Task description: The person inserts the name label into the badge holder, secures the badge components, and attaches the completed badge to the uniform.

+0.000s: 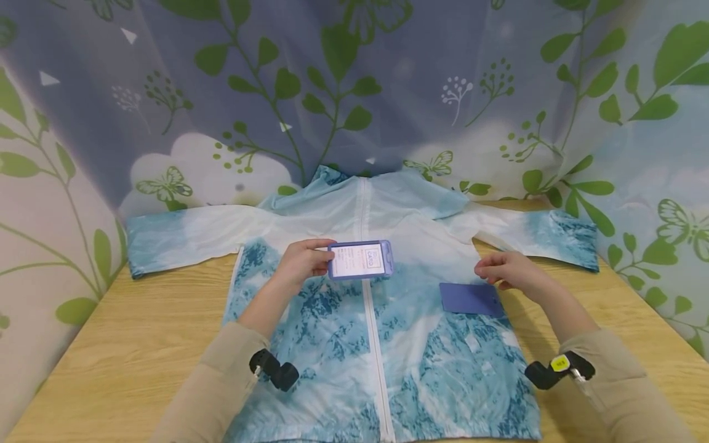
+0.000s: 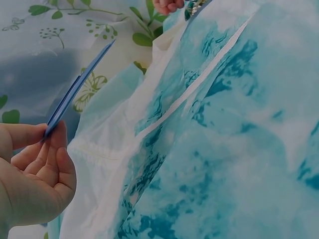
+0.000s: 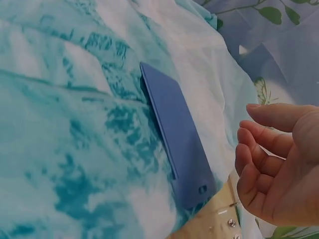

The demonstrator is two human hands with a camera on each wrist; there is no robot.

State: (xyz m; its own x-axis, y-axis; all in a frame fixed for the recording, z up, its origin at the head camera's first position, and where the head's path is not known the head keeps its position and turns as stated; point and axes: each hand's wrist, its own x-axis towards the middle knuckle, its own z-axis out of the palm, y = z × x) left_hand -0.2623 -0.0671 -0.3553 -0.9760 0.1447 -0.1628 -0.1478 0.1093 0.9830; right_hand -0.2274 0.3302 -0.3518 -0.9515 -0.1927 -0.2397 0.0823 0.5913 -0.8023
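Note:
My left hand [image 1: 303, 263] pinches a blue badge holder [image 1: 360, 277] by its left end, thumb on the front, above the jacket's zipper. A white card [image 1: 354, 261] with printed text shows in the holder's face. Seen from the left wrist, the badge holder [image 2: 75, 94] is nearly edge-on between thumb and fingers. A flat blue rectangular piece [image 1: 471, 299] with a small slot at one end lies on the jacket. Just beside that blue piece [image 3: 182, 134], my right hand [image 3: 279, 162] hovers with fingers loosely curled and nothing in them.
A blue-and-white zip jacket [image 1: 332, 344] is spread on a wooden table [image 1: 144, 320], sleeves out to both sides. Behind it and along both sides hangs a leaf-patterned cloth [image 1: 410, 80]. Each wrist carries a black camera mount [image 1: 274, 369].

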